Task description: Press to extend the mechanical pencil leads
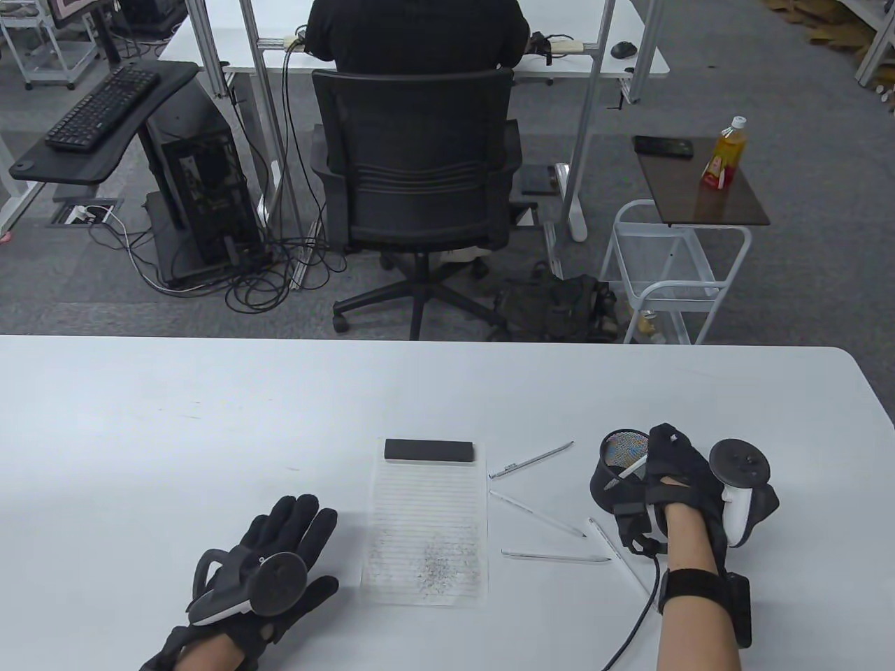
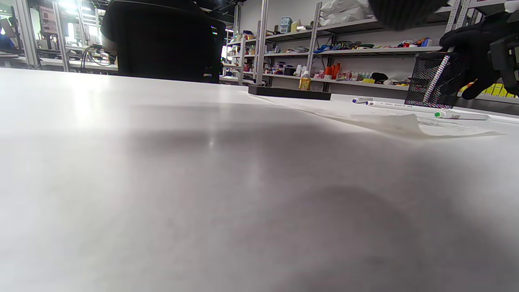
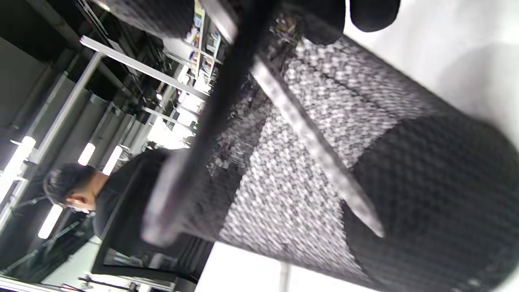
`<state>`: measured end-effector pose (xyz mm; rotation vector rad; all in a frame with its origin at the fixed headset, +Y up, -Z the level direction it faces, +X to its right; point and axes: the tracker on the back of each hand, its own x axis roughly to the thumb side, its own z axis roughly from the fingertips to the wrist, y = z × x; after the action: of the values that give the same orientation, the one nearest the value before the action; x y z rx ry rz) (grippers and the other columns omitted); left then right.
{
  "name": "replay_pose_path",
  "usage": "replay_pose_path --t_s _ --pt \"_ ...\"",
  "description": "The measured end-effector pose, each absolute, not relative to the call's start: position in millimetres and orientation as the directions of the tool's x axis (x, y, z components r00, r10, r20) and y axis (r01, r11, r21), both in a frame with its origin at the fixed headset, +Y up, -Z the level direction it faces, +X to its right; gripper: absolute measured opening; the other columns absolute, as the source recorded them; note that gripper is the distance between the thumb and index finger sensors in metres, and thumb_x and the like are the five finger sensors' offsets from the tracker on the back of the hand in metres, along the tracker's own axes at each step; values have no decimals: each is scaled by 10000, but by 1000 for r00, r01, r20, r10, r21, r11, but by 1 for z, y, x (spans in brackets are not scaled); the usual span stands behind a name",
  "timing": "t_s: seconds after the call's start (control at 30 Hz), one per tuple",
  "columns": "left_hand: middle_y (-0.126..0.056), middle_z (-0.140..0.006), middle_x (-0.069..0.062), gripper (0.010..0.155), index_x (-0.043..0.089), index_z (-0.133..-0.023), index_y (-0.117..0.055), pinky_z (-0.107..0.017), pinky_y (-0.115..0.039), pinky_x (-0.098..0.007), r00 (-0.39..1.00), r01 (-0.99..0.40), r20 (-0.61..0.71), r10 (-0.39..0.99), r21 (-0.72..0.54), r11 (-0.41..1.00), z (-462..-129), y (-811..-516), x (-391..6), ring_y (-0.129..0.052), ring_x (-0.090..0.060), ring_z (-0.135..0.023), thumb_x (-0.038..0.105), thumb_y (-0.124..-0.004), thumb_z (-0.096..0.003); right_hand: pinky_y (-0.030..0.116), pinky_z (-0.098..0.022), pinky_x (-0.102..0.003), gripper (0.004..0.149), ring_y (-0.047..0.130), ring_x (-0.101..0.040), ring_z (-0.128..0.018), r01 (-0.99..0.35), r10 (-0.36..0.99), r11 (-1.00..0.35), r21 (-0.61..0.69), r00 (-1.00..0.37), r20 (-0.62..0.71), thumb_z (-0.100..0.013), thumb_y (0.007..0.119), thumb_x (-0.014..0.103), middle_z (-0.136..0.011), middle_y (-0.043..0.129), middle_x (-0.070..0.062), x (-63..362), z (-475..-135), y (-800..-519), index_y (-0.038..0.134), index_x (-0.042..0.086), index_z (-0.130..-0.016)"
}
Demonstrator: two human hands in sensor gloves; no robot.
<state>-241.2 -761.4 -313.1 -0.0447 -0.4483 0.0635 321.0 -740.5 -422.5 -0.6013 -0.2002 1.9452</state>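
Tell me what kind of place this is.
Likely an office-style lab or workshop: a seated person works at a desk, a computer tower and keyboard stand nearby, and cluttered storage shelves line the wall.

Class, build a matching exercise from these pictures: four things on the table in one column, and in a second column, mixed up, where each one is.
Things:
1. black bar
2. mesh pen cup
3. left hand
4. lined paper

Places:
A. gripped by the right hand
B. flat on the table, left of the paper
C. on the paper's top edge
D. between the two hands

Pairs: 1-C, 2-A, 3-B, 4-D
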Motion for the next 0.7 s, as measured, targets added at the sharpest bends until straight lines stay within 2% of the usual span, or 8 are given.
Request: replay_pose_path --t_s 0.07,0.2,0.27,0.37,0.47,0.53,0.63,0.7 --pt "-273 -1205 -125 875 252 -1146 -296 -766 -429 -638 899 -51 431 70 -56 997 -313 -761 -241 -346 -456 -1116 634 -662 -448 385 -644 -792 545 608 -636 -956 -812 911 -404 -420 -313 -270 -562 704 483 -1061 642 -278 322 -420 -731 788 174 -1004" --pt "-273 -1205 -124 877 250 -1147 -295 -766 -429 -639 899 -52 432 71 -55 997 -313 -761 -241 -347 -458 -1116 633 -663 -449 433 -620 -831 557 616 -635 -964 -794 934 -344 -501 -345 -94 -569 682 454 -1057 645 -285 321 -407 -689 740 152 -1034" --pt "-272 -1205 -126 876 252 -1147 -294 -766 -427 -638 898 -51 434 70 -55 997 -313 -762 -240 -345 -456 -1117 634 -661 -449 453 -597 -859 552 610 -641 -968 -828 947 -265 -494 -319 27 -564 674 442 -1059 644 -286 316 -400 -671 745 152 -1029" --pt "-273 -1205 -124 874 254 -1146 -295 -766 -428 -639 898 -50 435 69 -54 997 -313 -762 -240 -345 -456 -1117 633 -662 -449 497 -572 -875 517 643 -643 -957 -875 953 -103 -473 -224 206 -546 664 424 -1040 670 -291 299 -387 -650 797 137 -955" --pt "-272 -1205 -123 875 253 -1146 -295 -767 -427 -638 898 -48 434 68 -58 997 -314 -763 -240 -345 -456 -1117 633 -662 -449 511 -567 -885 473 667 -641 -950 -926 944 44 -376 -84 318 -533 663 414 -998 731 -279 275 -376 -643 820 144 -888" --pt "-273 -1204 -125 875 252 -1146 -295 -766 -428 -638 899 -50 432 72 -61 997 -314 -764 -241 -345 -457 -1116 633 -662 -449 520 -572 -887 459 713 -623 -934 -962 929 171 -214 86 360 -534 658 414 -949 785 -255 253 -373 -647 809 159 -885" --pt "-272 -1204 -124 875 253 -1146 -295 -766 -428 -638 900 -54 430 74 -59 997 -314 -763 -242 -345 -458 -1116 634 -661 -448 594 -585 -848 459 901 -549 -773 -952 902 300 -62 262 342 -528 662 421 -798 887 -183 224 -373 -662 810 177 -888" --pt "-272 -1204 -126 877 250 -1146 -294 -765 -428 -638 901 -60 428 74 -46 997 -313 -761 -244 -345 -457 -1115 634 -661 -448 628 -582 -826 461 931 -496 -680 -938 890 339 67 343 301 -528 656 431 -725 894 -138 202 -380 -679 802 194 -896"
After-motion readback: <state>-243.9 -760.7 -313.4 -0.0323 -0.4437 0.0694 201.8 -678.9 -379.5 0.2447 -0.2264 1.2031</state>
